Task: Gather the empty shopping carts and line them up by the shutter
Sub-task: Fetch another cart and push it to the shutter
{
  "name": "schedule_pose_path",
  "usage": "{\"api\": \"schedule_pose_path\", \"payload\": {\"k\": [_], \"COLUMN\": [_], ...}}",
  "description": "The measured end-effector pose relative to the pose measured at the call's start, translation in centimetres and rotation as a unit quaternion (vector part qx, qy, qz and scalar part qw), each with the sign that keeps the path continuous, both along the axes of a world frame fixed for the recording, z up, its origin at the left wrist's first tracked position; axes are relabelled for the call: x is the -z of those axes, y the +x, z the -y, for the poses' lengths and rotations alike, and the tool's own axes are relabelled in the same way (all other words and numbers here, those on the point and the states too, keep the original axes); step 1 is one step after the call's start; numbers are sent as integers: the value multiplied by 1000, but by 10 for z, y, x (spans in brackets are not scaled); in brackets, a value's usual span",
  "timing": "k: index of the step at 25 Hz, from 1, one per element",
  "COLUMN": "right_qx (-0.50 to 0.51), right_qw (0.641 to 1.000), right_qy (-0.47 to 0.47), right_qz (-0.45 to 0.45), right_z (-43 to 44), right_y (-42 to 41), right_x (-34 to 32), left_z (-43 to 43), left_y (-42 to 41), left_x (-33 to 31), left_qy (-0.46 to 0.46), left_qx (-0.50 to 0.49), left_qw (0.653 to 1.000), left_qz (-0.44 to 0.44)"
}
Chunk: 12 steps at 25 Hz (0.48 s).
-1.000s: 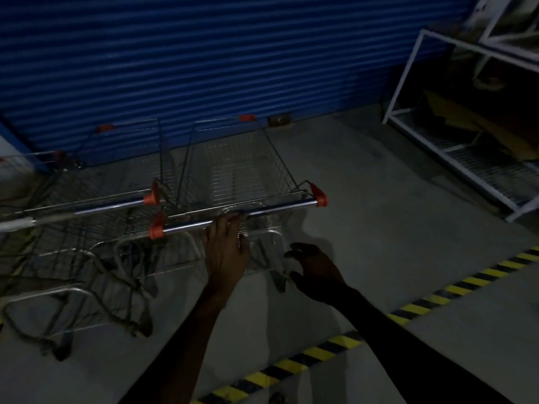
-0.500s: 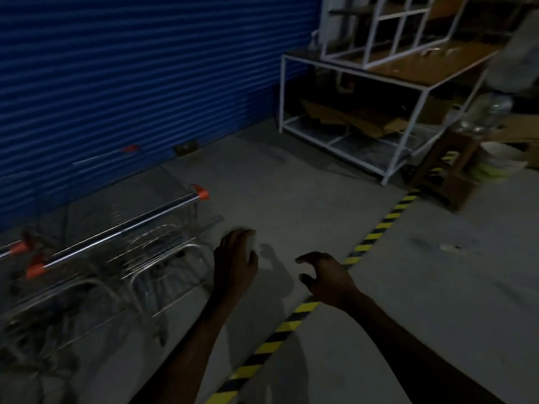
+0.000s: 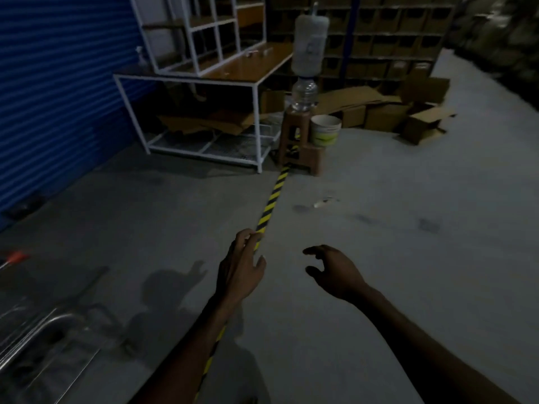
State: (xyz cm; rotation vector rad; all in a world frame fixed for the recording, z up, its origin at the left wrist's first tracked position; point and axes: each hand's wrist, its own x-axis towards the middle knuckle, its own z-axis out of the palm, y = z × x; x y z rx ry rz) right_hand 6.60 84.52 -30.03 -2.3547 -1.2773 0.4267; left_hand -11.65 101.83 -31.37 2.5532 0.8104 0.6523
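Jutting in lower-left, blurred, cropped cart (image 3: 49, 322)

Left side: we have the shutter (image 3: 58, 97) along our left.
Lower left: a shopping cart (image 3: 43, 330) stands near us.
Near centre: our left hand (image 3: 242, 266) and right hand (image 3: 335, 272) hang apart; the floor tape (image 3: 272, 196) passes under the left one.
Ahead: the tape reaches a stool (image 3: 294, 141) just right of a rack (image 3: 204, 83).
On the stool: a bottle (image 3: 304, 96).
Far right: cardboard boxes (image 3: 408, 112) lie before wall shelving (image 3: 393, 39).
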Motion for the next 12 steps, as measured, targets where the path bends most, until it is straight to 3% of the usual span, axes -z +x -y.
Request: {"api": "schedule_pose_path", "payload": {"k": [12], "right_qx": [219], "right_qw": [974], "right_qy": [62], "right_qz": [12], "right_z": [79], "right_y": [60], "right_x": [-19], "left_z": [24], "left_y": [168], "left_x": [-11], "left_qy": [-15], "left_qx": [228], "left_qw": [973], "left_qz": [-18]}}
